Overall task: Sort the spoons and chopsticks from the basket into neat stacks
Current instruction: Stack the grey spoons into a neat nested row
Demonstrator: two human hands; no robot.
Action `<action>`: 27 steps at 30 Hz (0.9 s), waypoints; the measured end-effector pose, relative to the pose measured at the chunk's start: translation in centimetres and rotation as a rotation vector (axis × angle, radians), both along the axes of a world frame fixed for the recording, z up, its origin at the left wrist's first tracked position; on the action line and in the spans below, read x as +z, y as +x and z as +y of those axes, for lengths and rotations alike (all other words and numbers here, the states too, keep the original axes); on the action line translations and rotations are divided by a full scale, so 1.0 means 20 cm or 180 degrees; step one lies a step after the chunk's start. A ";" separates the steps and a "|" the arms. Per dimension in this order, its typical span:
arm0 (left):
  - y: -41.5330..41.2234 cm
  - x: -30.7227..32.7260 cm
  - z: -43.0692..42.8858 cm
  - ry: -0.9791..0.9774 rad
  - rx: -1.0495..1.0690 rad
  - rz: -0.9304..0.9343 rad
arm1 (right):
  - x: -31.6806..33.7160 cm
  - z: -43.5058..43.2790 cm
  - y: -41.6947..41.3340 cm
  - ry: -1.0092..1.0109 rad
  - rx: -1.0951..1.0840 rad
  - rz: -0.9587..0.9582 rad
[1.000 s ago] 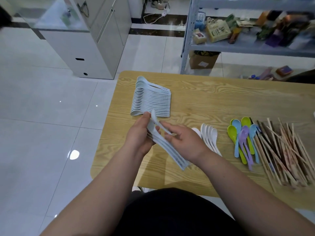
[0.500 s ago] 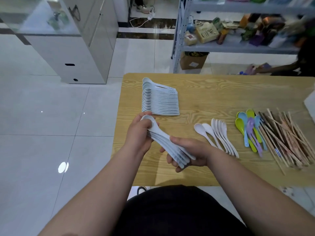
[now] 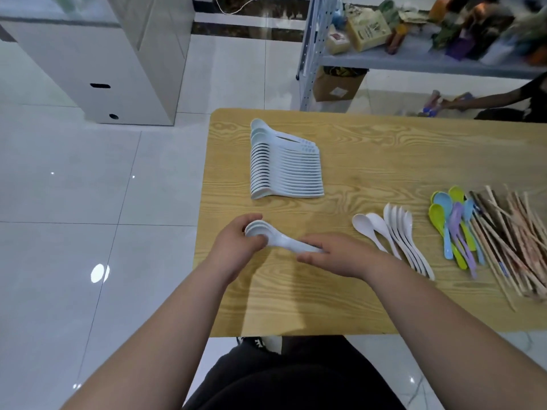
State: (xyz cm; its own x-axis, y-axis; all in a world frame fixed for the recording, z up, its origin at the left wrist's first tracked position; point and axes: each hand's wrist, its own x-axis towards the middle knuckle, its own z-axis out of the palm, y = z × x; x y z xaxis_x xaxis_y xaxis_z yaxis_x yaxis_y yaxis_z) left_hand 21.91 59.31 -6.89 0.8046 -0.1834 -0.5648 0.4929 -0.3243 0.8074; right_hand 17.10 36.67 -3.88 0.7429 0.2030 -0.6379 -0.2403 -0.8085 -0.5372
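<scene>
Spoon bundle [image 3: 281, 241] spans both hands over the bench [image 3: 370, 161]: left grip [image 3: 236, 247] curls round the nested bowls, right grip [image 3: 340, 255] clasps the handle ends.

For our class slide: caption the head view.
Left hand and right hand hold a nested spoon bundle at the table.

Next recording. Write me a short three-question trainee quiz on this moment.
1. True or false: the left hand and right hand together hold one bundle of pale blue spoons.
2. The long spoon stack lies: A) on the table, beyond the hands B) on the shelf C) on the floor.
3. Which spoons lie between the white spoons and the chopsticks?
Key: 1 true; 2 A; 3 the coloured spoons.
</scene>
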 end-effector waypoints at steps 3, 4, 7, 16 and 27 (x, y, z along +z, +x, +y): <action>0.04 -0.10 -0.05 0.0406 -0.0200 -0.0556 | -0.17 -0.06 0.08 -0.0601 0.0561 -0.0668; 0.05 -0.14 -0.06 0.0500 -0.0279 -0.0761 | -0.23 -0.08 0.10 -0.0727 0.0686 -0.0821; 0.09 -0.26 -0.10 0.0674 -0.0405 -0.1254 | -0.40 -0.12 0.16 -0.0896 0.0825 -0.1278; 0.10 -0.53 -0.15 0.1249 -0.0403 -0.2278 | -0.81 -0.18 0.13 -0.0781 0.0809 -0.3002; 0.29 -0.55 -0.23 0.2313 -0.0550 -0.2938 | -0.85 -0.20 0.34 -0.0673 0.0704 -0.3148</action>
